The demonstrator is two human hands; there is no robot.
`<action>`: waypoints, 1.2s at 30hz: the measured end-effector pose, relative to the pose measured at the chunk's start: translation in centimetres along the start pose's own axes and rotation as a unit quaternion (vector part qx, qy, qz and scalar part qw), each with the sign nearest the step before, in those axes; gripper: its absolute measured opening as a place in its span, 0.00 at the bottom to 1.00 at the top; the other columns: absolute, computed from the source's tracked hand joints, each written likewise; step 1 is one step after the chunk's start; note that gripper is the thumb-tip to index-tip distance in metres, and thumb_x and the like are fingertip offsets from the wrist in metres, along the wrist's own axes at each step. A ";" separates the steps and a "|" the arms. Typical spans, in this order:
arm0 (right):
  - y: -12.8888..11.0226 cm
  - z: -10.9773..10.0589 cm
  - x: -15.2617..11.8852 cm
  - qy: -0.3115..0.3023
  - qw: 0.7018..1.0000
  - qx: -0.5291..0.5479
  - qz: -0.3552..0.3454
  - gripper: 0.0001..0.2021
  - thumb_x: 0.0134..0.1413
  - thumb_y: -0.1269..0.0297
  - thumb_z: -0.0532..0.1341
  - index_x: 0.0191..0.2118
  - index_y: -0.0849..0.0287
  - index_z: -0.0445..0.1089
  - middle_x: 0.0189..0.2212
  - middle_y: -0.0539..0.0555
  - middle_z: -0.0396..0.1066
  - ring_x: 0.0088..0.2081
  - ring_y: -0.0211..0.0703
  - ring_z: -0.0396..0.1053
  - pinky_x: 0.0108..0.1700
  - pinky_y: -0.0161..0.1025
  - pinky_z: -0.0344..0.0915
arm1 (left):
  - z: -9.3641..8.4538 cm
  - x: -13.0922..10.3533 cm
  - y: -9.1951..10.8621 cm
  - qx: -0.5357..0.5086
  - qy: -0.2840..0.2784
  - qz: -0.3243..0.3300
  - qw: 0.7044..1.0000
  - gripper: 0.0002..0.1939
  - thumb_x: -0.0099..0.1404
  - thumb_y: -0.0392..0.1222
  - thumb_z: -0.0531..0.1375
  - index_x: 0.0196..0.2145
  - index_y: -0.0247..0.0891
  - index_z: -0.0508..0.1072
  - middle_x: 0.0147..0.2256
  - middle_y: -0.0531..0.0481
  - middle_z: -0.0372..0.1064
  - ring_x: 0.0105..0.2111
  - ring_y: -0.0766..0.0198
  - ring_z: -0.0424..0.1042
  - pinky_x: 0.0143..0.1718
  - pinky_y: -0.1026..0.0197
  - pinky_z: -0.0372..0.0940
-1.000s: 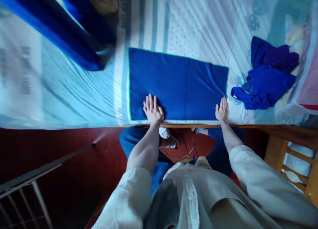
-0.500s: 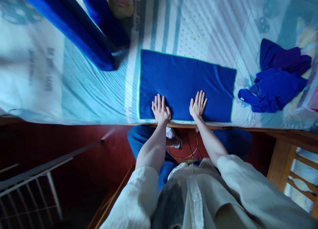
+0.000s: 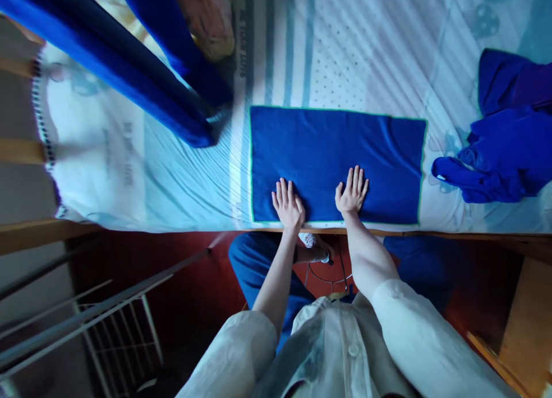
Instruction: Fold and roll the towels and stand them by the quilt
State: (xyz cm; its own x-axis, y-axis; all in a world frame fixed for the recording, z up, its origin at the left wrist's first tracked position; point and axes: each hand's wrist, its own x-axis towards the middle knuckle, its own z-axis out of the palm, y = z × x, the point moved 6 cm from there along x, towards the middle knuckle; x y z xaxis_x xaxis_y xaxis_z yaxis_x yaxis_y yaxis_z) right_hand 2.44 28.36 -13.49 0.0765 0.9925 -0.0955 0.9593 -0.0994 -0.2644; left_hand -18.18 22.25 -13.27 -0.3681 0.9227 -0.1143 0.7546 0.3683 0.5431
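A blue cloth with a thin green edge (image 3: 319, 145) lies spread on the bed, its near edge along the bed's front. My left hand (image 3: 288, 205) rests palm down on the cloth's near left part, fingers spread. Palm down too, my right hand (image 3: 352, 191) presses on the cloth right of its middle, fingers apart. Neither hand grips anything. A few soft creases run across the right side of the cloth.
Crumpled blue garments (image 3: 509, 156) lie on the bed at the right. A long dark-blue folded object (image 3: 164, 93) stands at the upper left. The patterned sheet (image 3: 185, 185) covers the bed. A metal rack (image 3: 121, 329) stands on the floor at the lower left.
The view has shifted left, so the bed and cloth appear farther right and lower. Both hands stay flat on the cloth; the right hand has moved slightly up relative to its near edge.
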 end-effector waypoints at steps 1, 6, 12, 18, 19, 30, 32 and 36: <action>0.0 0.0 0.0 0.000 1.000 0.006 0.000 0.32 0.69 0.61 0.47 0.74 0.66 0.52 0.74 0.65 0.49 0.76 0.52 0.42 0.75 0.61 0.39 | 0.1 -0.2 0.6 -0.011 0.008 -0.004 1.000 0.30 0.77 0.45 0.44 0.72 0.36 0.55 0.75 0.39 0.41 0.76 0.53 0.35 0.75 0.39 0.29; 0.7 0.6 0.1 -0.005 1.000 0.019 0.005 0.31 0.69 0.62 0.46 0.74 0.65 0.52 0.74 0.66 0.50 0.76 0.53 0.44 0.74 0.63 0.42 | 3.6 -1.3 8.4 -0.198 -0.015 0.148 0.969 0.32 0.78 0.47 0.41 0.76 0.49 0.42 0.77 0.51 0.28 0.75 0.55 0.26 0.75 0.37 0.25; 1.4 1.8 0.3 -0.011 1.000 0.012 0.003 0.29 0.70 0.67 0.44 0.73 0.62 0.56 0.73 0.64 0.52 0.75 0.52 0.47 0.73 0.63 0.46 | 9.5 -0.1 12.5 -0.314 -0.163 0.241 0.904 0.32 0.77 0.51 0.41 0.73 0.38 0.53 0.73 0.39 0.48 0.75 0.53 0.40 0.74 0.37 0.45; 0.6 0.7 0.1 0.024 0.999 0.028 -0.002 0.31 0.70 0.61 0.45 0.73 0.65 0.54 0.73 0.66 0.51 0.75 0.55 0.46 0.73 0.65 0.43 | 5.7 1.8 6.8 -0.201 -0.108 0.204 0.952 0.30 0.77 0.47 0.36 0.64 0.39 0.68 0.65 0.39 0.65 0.71 0.64 0.54 0.72 0.53 0.55; 0.5 0.5 0.1 0.026 0.999 0.028 -0.004 0.31 0.69 0.60 0.46 0.73 0.66 0.54 0.73 0.66 0.51 0.75 0.56 0.46 0.73 0.65 0.42 | 4.3 2.2 5.2 -0.177 -0.082 0.176 0.965 0.30 0.77 0.45 0.36 0.63 0.38 0.69 0.65 0.39 0.66 0.71 0.66 0.55 0.71 0.55 0.56; 0.2 0.4 -0.1 0.011 0.999 0.033 0.003 0.32 0.68 0.60 0.46 0.74 0.66 0.53 0.74 0.65 0.49 0.76 0.57 0.42 0.74 0.65 0.41 | -6.1 6.7 -7.7 -0.030 0.021 -0.017 0.999 0.25 0.73 0.32 0.41 0.58 0.23 0.69 0.65 0.37 0.65 0.70 0.53 0.58 0.72 0.43 0.54; 0.2 0.4 -0.1 0.006 0.999 0.033 0.005 0.32 0.68 0.60 0.46 0.74 0.65 0.53 0.74 0.64 0.48 0.76 0.56 0.41 0.74 0.65 0.41 | -5.6 6.3 -6.1 -0.012 0.029 -0.017 0.999 0.25 0.74 0.33 0.41 0.61 0.25 0.67 0.68 0.36 0.60 0.72 0.53 0.52 0.73 0.43 0.52; 0.5 1.0 -0.1 -0.014 0.999 0.029 0.013 0.32 0.69 0.60 0.46 0.74 0.64 0.52 0.75 0.63 0.48 0.76 0.54 0.41 0.74 0.63 0.40 | -0.6 3.9 3.7 -0.099 -0.019 0.123 0.987 0.27 0.76 0.38 0.38 0.67 0.38 0.61 0.71 0.41 0.55 0.74 0.60 0.45 0.74 0.44 0.51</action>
State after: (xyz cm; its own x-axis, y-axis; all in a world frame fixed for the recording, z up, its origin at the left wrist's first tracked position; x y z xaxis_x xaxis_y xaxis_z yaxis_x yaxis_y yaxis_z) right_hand 2.61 28.16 -14.57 0.0920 0.9872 -0.1301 0.9394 -0.1293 -0.3174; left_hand -17.20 27.14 -11.18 -0.1636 0.9865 0.0113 0.6959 0.1073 0.7101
